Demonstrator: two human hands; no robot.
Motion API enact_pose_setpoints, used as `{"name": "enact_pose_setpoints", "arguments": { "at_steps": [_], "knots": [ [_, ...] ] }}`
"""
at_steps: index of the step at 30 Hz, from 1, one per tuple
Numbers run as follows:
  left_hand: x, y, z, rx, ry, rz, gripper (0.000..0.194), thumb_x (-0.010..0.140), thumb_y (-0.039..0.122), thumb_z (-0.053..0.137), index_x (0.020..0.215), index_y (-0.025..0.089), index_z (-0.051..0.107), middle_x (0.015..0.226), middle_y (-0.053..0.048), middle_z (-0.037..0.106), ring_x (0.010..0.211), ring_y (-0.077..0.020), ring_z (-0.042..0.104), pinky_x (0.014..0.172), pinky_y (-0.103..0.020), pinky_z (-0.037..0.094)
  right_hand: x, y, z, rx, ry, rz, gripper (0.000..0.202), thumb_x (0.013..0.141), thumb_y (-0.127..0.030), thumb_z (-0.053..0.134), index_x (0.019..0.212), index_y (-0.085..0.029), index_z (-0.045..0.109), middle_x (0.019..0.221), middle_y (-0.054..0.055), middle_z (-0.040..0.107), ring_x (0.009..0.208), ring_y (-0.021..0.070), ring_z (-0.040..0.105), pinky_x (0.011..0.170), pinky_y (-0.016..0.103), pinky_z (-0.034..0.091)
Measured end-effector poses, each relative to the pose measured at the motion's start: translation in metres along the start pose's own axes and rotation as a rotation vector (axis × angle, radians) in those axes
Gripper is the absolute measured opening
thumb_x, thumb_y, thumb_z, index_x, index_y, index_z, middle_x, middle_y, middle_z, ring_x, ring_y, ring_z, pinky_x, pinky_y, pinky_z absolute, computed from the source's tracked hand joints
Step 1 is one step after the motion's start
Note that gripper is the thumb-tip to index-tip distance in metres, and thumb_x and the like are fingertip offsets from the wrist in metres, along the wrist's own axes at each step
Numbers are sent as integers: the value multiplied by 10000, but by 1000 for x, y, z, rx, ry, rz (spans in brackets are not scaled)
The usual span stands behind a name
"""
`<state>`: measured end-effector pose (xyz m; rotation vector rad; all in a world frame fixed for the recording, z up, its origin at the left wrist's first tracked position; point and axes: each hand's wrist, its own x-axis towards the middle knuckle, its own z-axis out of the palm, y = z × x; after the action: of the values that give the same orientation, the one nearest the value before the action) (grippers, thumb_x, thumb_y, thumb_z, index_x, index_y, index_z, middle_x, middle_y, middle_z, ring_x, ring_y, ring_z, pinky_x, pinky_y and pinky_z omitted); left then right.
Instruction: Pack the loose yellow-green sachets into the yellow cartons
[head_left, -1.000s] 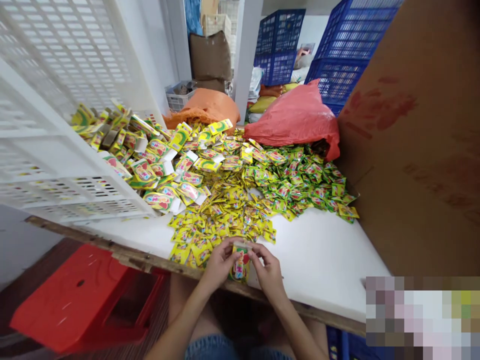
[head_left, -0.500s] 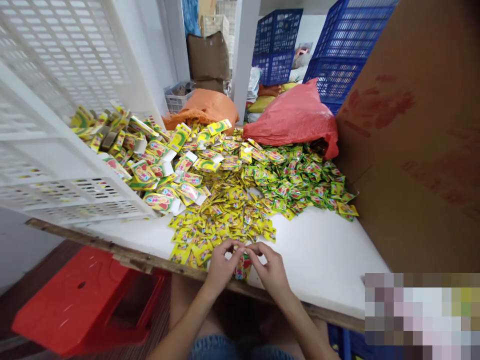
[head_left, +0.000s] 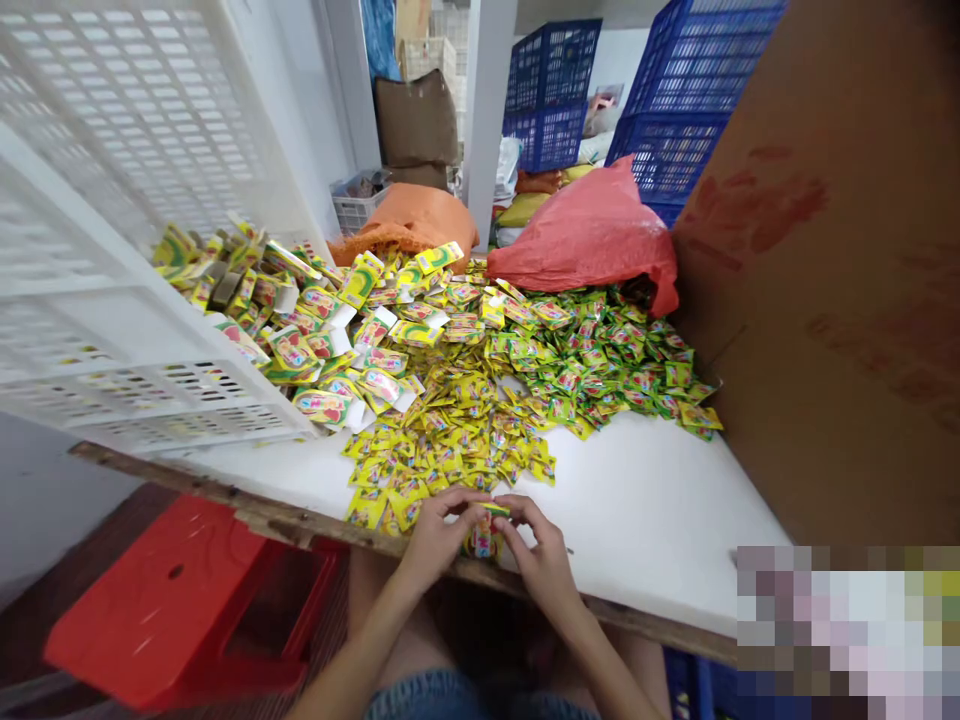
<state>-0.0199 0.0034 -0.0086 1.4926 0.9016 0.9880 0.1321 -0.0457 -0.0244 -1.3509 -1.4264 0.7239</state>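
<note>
Between my two hands, at the table's front edge, stands a small printed candy box (head_left: 484, 538) in yellow, green and red. My left hand (head_left: 444, 530) grips its upper left side with thumb and fingers. On the other side my right hand (head_left: 534, 535) pinches the upper right of the same box. Just beyond my fingers lies a heap of yellow candy packets (head_left: 457, 430). Green candy packets (head_left: 607, 360) are piled farther back to the right. Open-ended cardboard candy boxes (head_left: 322, 340) spill out to the left.
A tipped white plastic crate (head_left: 142, 320) borders the left, a large cardboard box (head_left: 810, 280) the right. Orange (head_left: 420, 215) and red sacks (head_left: 592, 230) lie behind the heaps. A red stool (head_left: 157, 600) stands below the table (head_left: 637, 510). Blue crates (head_left: 555, 95) are stacked at the back.
The box's yellow top now shows between my hands, where my fingertips met before. My hands have spread slightly apart around it. The whole view has shifted a little.
</note>
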Motion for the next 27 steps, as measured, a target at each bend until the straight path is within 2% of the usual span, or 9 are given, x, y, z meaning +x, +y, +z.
{"name": "enact_pose_setpoints", "arguments": {
  "at_steps": [3,6,9,16,19,21,24,27],
  "knots": [
    [-4,-2,4,-34,15,-50,400,775,272,602,1157,203,504,841,-23,651,813,-166,607,769,-290,466,8,-7,1,-80,24,-65,189,838,-292,531,1002,-211,578,993,55,622,938,194,558,794,311,442],
    [-6,-6,7,-63,40,-60,414,777,250,597,1152,214,427,765,13,603,761,-148,591,739,-274,463,22,-20,-2,-218,-59,-139,98,834,-244,533,898,-226,605,903,30,635,888,188,565,801,320,407],
    [-6,-9,8,-112,33,-38,372,783,219,585,1113,220,412,740,26,571,757,-141,582,748,-270,457,36,-32,-7,-365,-193,-163,80,826,-193,529,790,-222,595,788,-4,626,776,163,569,747,301,380],
    [-5,-17,8,-116,48,-24,310,779,249,591,1047,208,443,719,24,572,744,-149,597,761,-284,461,51,-44,-13,-535,-383,-262,85,807,-130,527,763,-199,550,745,-5,594,714,152,535,710,285,362],
    [-6,-17,8,-138,51,-20,312,780,246,585,1057,208,446,759,12,604,770,-152,607,766,-284,464,50,-44,-17,-495,-424,-276,115,829,-140,495,768,-202,571,776,14,594,756,164,542,725,295,383],
    [-5,-18,7,-142,55,-10,318,782,258,585,1070,205,461,808,-3,627,794,-154,612,774,-287,467,46,-39,-20,-378,-442,-248,138,841,-156,479,822,-210,605,858,35,613,830,177,557,755,307,410],
    [-5,-18,6,-80,76,8,238,779,288,591,991,182,570,899,-38,648,851,-168,613,789,-287,467,34,-26,-16,-154,-381,-140,175,849,-224,488,956,-223,627,955,53,632,897,190,576,784,314,452],
    [-7,-13,10,-16,50,-5,183,778,304,586,880,164,645,885,-56,667,845,-185,622,778,-294,480,15,-15,-12,-32,-190,-30,217,857,-283,485,1014,-220,623,985,62,643,912,198,590,797,319,476]
  ]
}}
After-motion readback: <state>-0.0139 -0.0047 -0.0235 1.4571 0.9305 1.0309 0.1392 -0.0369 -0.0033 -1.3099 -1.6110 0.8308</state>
